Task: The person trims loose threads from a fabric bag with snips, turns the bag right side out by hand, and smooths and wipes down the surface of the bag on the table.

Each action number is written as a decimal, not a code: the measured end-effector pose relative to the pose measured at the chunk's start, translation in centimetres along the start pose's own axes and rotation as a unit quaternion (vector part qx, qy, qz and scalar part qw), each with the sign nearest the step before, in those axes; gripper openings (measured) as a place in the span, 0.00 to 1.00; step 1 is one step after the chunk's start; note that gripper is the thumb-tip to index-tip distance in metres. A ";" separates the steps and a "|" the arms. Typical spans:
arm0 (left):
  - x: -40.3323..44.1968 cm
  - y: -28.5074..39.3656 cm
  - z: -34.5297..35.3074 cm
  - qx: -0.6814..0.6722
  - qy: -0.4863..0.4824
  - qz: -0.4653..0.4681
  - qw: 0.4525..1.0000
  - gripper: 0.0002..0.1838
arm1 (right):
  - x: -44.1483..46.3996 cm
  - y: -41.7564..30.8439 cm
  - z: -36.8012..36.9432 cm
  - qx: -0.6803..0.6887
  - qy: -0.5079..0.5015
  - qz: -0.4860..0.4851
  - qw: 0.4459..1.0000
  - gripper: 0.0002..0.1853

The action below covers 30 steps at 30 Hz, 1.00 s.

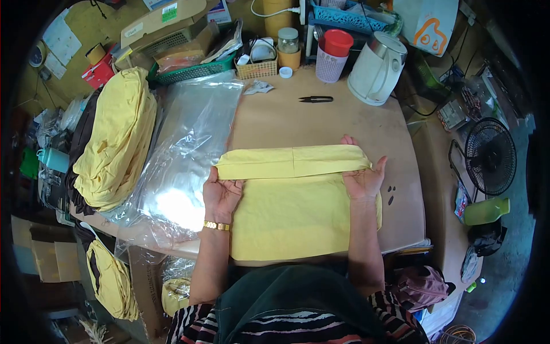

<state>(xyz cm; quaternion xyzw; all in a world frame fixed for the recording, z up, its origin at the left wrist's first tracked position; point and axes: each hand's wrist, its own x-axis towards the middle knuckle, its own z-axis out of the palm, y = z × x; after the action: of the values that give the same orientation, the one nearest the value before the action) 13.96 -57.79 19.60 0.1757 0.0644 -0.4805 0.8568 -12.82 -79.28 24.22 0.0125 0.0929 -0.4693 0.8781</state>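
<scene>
A yellow cloth [292, 221] lies on the table before me, its far part folded into a long band [263, 164] with a seam near the middle. My left hand [223, 195], palm up with a gold-coloured bracelet on the wrist, holds the band's left end, thumb at the edge and fingers partly under the fabric. At the opposite end, my right hand [364, 179] holds the band from beneath. Its thumb stands out to the side, and fingertips show past the far edge. The cloth hides parts of the fingers on both hands.
Clear plastic bags [192, 137] lie left of the cloth, beside a yellow garment pile [117, 137]. Black thread snips [315, 99] rest farther back. A white kettle [378, 69], a red cup [337, 43] and baskets line the back. A black fan [490, 155] stands at right.
</scene>
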 end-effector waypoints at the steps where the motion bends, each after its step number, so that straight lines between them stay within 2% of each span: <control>1: -0.1 0.0 0.1 0.001 0.001 0.002 1.000 0.25 | 0.1 0.0 -0.1 -0.005 -0.008 -0.005 1.000 0.52; 5: -0.2 -0.6 2.5 0.007 -0.027 -0.005 1.000 0.25 | 0.7 0.0 -0.7 -0.037 -0.034 0.002 0.999 0.50; 6: -0.7 -1.1 3.9 0.039 -0.054 -0.013 0.998 0.26 | 1.0 0.4 -0.5 -0.115 -0.026 -0.009 0.993 0.49; 7: -1.2 -1.5 4.6 0.050 -0.141 -0.062 0.987 0.26 | 1.3 0.9 -0.4 -0.192 -0.018 -0.022 0.981 0.47; 8: -2.2 -3.2 5.2 0.160 -0.080 -0.060 0.982 0.26 | 1.5 1.2 -0.5 -0.192 -0.016 -0.030 0.981 0.47; 9: -3.8 -4.9 6.5 0.297 -0.075 -0.080 0.948 0.27 | 1.8 1.5 -1.0 -0.242 -0.009 -0.036 0.970 0.43; 10: -5.5 -6.8 7.8 0.456 -0.104 -0.096 0.879 0.28 | 2.0 2.0 -1.4 -0.290 -0.002 -0.045 0.956 0.40; 11: -7.2 -8.5 9.1 0.619 -0.158 -0.095 0.763 0.28 | 2.0 2.6 -1.8 -0.375 0.005 -0.056 0.925 0.37; 12: -8.3 -10.4 9.5 0.753 -0.224 -0.030 0.617 0.29 | 1.9 3.0 -1.9 -0.457 0.014 -0.069 0.887 0.35; 13: -8.5 -11.9 8.4 0.853 -0.261 0.093 0.443 0.30 | 0.5 2.9 0.4 -0.623 -0.013 0.009 0.782 0.34; 14: -8.3 -13.0 7.5 0.901 -0.283 0.219 0.246 0.31 | -1.1 3.9 1.1 -0.780 -0.058 -0.017 0.622 0.35; 15: -7.9 -12.8 6.9 0.912 -0.292 0.167 0.234 0.35 | -2.7 4.9 1.8 -0.896 -0.089 -0.060 0.431 0.36; 16: -7.6 -12.4 6.2 0.908 -0.306 0.169 0.231 0.35 | -4.8 6.9 0.6 -0.955 -0.131 -0.195 0.179 0.37; 18: -7.4 -11.8 5.4 0.911 -0.338 0.143 0.189 0.38 | -8.7 6.9 -0.9 -0.953 -0.195 -0.120 0.199 0.41; 19: -7.9 -12.4 6.8 0.927 -0.321 0.145 0.131 0.41 | -9.6 6.2 -1.3 -0.950 -0.213 -0.097 0.206 0.42; 20: -7.9 -12.4 7.1 0.924 -0.329 0.147 0.128 0.41 | -9.2 2.7 -1.8 -0.956 -0.188 -0.102 0.199 0.41; 21: -8.0 -12.3 7.2 0.919 -0.323 0.155 0.165 0.41 | -8.9 -0.6 -1.9 -0.962 -0.166 -0.105 0.189 0.41; 22: -8.3 -12.3 7.2 0.913 -0.318 0.160 0.200 0.42 | -8.2 -3.5 -1.0 -0.986 -0.062 -0.110 0.109 0.41; 23: -8.5 -12.3 7.4 0.911 -0.318 0.176 0.195 0.40 | -7.9 -5.2 0.0 -0.992 0.043 -0.113 0.029 0.41; 24: -8.5 -12.5 8.2 0.909 -0.323 0.179 0.191 0.40 | -8.3 -5.4 0.3 -0.991 0.049 -0.117 0.031 0.41; 26: -8.9 -13.0 10.1 0.926 -0.297 0.119 0.200 0.36 | -9.7 -5.6 0.4 -0.972 -0.038 -0.197 0.125 0.40; 27: -8.3 -13.6 11.1 0.925 -0.302 0.118 0.196 0.36 | -10.7 -4.7 0.6 -0.972 -0.033 -0.197 0.128 0.40; 29: -5.6 -15.7 13.9 0.899 -0.377 -0.018 0.221 0.32 | -11.9 -2.0 1.1 -0.989 -0.078 -0.095 0.081 0.41; 30: -4.1 -17.2 14.0 0.899 -0.380 -0.019 0.216 0.32 | -12.0 -1.6 0.2 -0.989 -0.074 -0.096 0.084 0.41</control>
<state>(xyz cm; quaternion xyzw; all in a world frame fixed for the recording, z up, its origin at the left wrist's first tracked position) -3.61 -67.82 29.65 0.6249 -0.7402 -0.2446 0.0422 -20.62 -70.36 26.66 -0.9110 0.4083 -0.0329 0.0481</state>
